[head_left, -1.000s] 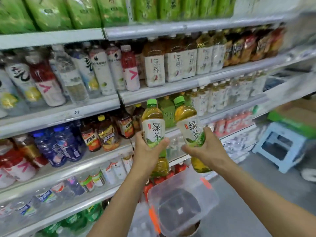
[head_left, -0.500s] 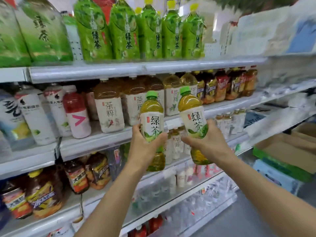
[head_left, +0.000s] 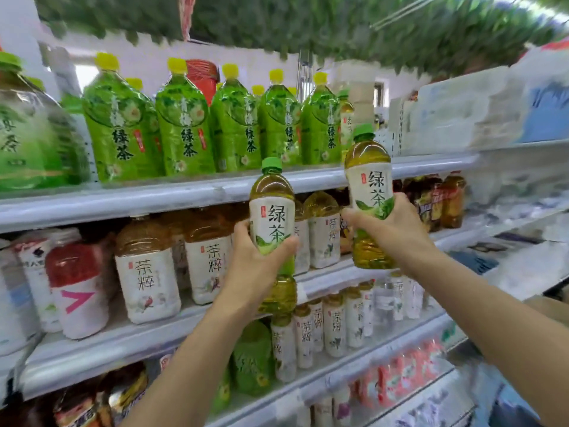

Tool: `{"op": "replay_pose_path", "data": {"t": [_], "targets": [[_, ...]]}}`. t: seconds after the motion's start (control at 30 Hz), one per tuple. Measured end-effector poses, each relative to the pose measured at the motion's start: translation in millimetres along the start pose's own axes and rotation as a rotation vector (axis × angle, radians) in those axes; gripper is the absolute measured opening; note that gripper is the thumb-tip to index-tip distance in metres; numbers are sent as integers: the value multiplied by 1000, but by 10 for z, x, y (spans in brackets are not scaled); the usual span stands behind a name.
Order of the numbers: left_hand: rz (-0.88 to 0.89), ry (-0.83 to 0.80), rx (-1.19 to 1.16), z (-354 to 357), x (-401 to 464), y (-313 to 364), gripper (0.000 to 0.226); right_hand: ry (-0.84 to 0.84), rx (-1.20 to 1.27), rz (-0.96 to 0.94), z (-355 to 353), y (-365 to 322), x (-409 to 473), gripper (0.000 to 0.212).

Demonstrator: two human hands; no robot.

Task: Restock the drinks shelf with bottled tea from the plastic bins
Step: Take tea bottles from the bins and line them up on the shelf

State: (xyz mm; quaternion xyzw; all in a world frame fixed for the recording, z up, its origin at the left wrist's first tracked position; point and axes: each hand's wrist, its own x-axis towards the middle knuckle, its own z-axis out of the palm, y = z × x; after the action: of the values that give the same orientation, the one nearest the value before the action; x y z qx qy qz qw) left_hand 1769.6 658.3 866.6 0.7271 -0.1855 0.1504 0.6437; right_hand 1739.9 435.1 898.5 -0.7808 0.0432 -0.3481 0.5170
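Both hands are up in front of the drinks shelf (head_left: 197, 192), each wrapped round a green-capped bottle of tea. On my left, the left hand (head_left: 257, 261) grips the left tea bottle (head_left: 272, 211) at its lower label, thumb on the near side, fingers curled behind; the palm hides the middle of the bottle, and only the yellow-green base shows below the wrist. On my right, the right hand (head_left: 392, 224) holds the right tea bottle (head_left: 369, 177) higher, its cap level with the top-shelf stock, its fingers covering the bottom of the label. Both bottles stay upright and clear of the shelf edge, apart from each other.

Behind them stands a row of large green tea bottles (head_left: 181, 124) with yellow caps; the leftmost is smeared with blur. One tier down, brown tea bottles (head_left: 147, 272) are partly blocked by my hands. I can't read the lowest tiers, which are cut off and soft. Hanging greenery (head_left: 338, 23) along the top is blurred too.
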Motion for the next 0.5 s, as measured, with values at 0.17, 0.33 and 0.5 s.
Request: {"op": "replay_pose_path", "data": {"t": [0.17, 0.33, 0.5], "targets": [[46, 29, -29, 544, 417, 87, 62, -49, 56, -58, -339, 98, 857, 56], [89, 71, -27, 1297, 911, 217, 64, -55, 81, -99, -702, 278, 1843, 64], [112, 127, -7, 2060, 1408, 352, 61, -111, 190, -175, -1022, 415, 2772, 57]]}}
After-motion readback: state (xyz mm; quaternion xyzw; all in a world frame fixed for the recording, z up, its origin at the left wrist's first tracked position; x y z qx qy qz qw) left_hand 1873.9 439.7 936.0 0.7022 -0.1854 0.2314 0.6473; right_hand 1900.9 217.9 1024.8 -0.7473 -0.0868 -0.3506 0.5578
